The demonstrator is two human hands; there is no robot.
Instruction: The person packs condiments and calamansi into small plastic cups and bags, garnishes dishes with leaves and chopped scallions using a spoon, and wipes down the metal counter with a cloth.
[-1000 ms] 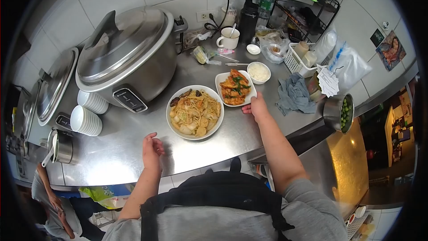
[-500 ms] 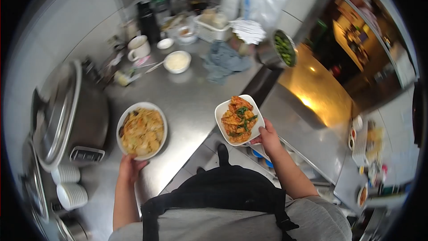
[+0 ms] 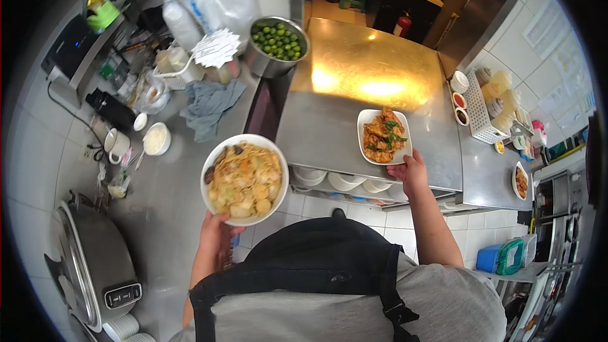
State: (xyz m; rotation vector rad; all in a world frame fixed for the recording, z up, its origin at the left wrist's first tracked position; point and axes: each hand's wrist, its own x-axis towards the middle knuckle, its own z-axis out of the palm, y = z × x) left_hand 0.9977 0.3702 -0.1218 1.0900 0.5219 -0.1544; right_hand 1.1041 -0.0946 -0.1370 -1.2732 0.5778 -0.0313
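Observation:
In my left hand (image 3: 218,233) is a round white bowl (image 3: 208,197) of noodles with cabbage (image 3: 246,180), gripped at its near rim with the thumb on top. It is held up in front of the left counter's edge. My right hand (image 3: 408,171) grips the near right corner of a square white dish (image 3: 405,128), which carries fried, sauced pieces (image 3: 383,139) with green leaves. That dish is over the near part of the steel pass counter; whether it touches the surface I cannot tell. Both sets of fingers are partly hidden under the dishes.
A metal pot of green citrus (image 3: 277,41) stands at the counters' corner, near a grey-blue cloth (image 3: 209,107). A rice cooker (image 3: 101,266) is at left. On the right are a white basket of bottles (image 3: 487,111), sauce bowls (image 3: 460,100) and another food dish (image 3: 520,180).
My view has turned right toward the pass counter. The noodle bowl has been lifted away from the left counter, and the square dish has moved over the pass counter.

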